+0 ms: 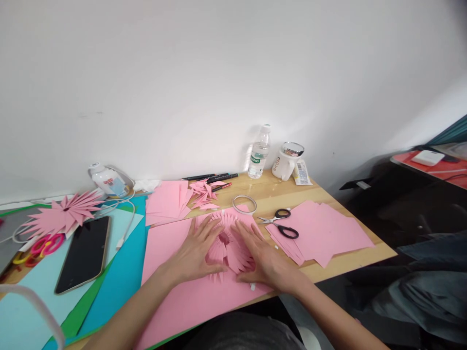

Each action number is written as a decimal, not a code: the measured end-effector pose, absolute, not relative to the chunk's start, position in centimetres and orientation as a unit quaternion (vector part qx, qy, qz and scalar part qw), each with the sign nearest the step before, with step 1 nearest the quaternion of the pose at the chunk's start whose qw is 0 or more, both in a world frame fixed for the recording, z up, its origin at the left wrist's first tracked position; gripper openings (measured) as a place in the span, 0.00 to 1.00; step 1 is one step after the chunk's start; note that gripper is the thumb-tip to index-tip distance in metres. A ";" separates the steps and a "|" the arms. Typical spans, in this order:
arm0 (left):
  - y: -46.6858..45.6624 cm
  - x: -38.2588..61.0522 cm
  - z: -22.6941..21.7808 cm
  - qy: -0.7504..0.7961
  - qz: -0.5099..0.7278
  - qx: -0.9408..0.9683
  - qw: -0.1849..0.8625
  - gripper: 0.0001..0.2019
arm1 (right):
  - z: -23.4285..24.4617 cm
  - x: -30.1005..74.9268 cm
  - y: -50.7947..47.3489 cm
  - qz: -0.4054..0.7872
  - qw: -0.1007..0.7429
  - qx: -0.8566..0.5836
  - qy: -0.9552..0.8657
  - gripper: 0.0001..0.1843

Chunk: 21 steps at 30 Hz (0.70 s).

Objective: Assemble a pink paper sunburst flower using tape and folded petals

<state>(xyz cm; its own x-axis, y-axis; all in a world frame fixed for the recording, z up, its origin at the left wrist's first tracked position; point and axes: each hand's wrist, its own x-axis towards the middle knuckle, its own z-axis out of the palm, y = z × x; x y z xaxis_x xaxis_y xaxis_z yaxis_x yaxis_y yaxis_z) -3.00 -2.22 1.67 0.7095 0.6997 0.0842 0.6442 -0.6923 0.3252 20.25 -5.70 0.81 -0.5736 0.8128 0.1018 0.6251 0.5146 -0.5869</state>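
A pleated pink paper rosette (224,237) lies on a large pink sheet (182,301) at the table's front. My left hand (199,248) rests over its left side, fingers spread. On its right side lies my right hand (262,257), also with fingers stretched out. Both palms face down, and parts of the folds are hidden beneath them. Just beyond my right hand are black-handled scissors (286,225), blades slightly apart, and a roll of tape (244,204).
Pink sheets (321,228) lie at right, cut pink pieces (168,201) and pens (219,177) at the back. A water bottle (259,153) and mug (286,163) stand by the wall. Left are a phone (85,253), another paper rosette (65,211) and a white bottle (108,180).
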 end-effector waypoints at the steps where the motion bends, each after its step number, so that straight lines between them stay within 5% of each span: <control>1: -2.3 -2.9 1.7 0.371 0.096 0.914 0.134 0.43 | 0.9 20.4 -5.7 0.256 0.183 -0.427 -0.848 0.63; 13: -3.3 -2.4 1.5 0.423 0.085 0.889 0.156 0.51 | 0.9 21.0 -4.5 0.257 0.211 -0.397 -0.855 0.58; 21: -3.5 -2.1 1.2 0.455 0.075 0.875 0.151 0.39 | 1.0 20.4 -4.5 0.295 0.194 -0.425 -0.834 0.51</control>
<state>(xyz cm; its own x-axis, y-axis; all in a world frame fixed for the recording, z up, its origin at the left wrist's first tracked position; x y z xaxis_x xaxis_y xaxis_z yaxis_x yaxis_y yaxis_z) -2.12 -3.52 1.20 0.5755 0.8178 -0.0061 0.7726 -0.5412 0.3320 20.36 -4.47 1.04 -0.5636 0.8229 0.0723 0.5943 0.4648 -0.6563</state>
